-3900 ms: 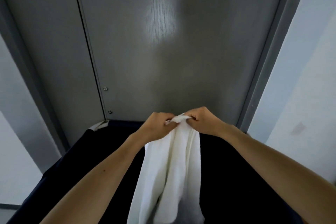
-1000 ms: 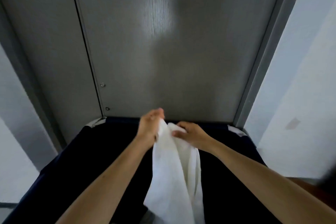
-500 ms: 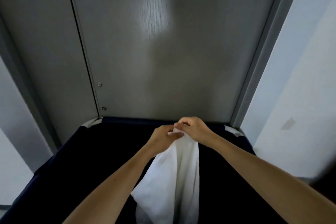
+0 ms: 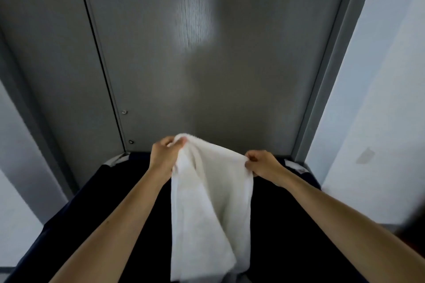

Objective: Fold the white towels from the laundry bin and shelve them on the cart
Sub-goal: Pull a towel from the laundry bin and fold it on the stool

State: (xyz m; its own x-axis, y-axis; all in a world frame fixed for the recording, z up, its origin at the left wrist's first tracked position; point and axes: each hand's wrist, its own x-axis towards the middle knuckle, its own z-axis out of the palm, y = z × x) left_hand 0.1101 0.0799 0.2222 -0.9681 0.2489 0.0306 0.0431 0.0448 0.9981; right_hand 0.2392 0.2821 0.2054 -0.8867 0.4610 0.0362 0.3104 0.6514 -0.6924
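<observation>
HOTEL-STYLE CORRIDOR: Two bare forearms reach fwd over a dark navy laundry bin [image 4: 287, 225], its fabric filling the lower part of the view, its inside too dark to read. A white towel [image 4: 207, 209] hangs btwn the arms above the bin's middle, hiding the centre of the bin, lower end running out of view at the bottom. The left hand [image 4: 164, 158] grips one top corner, fingers curled tight round a bunched wad of cloth, held a little higher. The right hand [image 4: 262, 164] pinches the other top corner btwn thumb & curled fingers. The top hem stretches btwn the two hands, which are apart, w/ the cloth sagging in loose vertical folds. At the bin's far edge, pale grey corner pieces [image 4: 117, 159] show at both far corners. Just behind the bin: a grey wood-grain door [image 4: 207, 89] w/ a soft patch of reflected light [image 4: 195, 20] high up, a dark vertical seam left of centre & two small round screws [image 4: 124, 111] beside it low down. A grey door frame [image 4: 331, 76] runs up the right side. Pale walls [image 4: 379, 99] flank it; the right one carries a small greyish mark [image 4: 365, 155].
</observation>
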